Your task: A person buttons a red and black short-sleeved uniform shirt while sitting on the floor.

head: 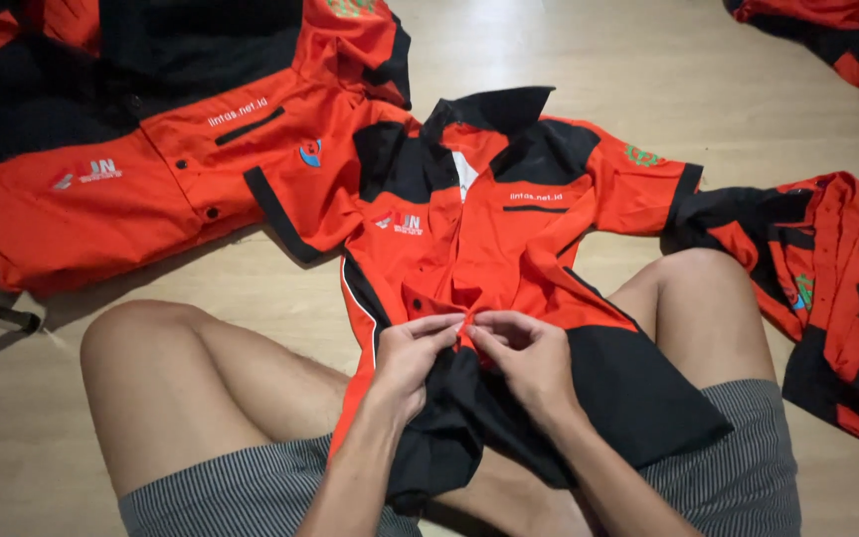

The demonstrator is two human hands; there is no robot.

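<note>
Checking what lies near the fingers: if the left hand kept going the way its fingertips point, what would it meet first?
The left hand points toward the right hand; their fingertips nearly touch at the orange shirt's placket, so it would likely meet those fingers first.

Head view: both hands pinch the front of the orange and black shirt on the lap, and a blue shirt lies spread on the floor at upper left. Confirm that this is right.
Not quite. The head view shows the second shirt on the floor at upper left is orange and black, not blue. The rest holds: the left hand and right hand pinch the front of the orange and black shirt on the lap.
</note>
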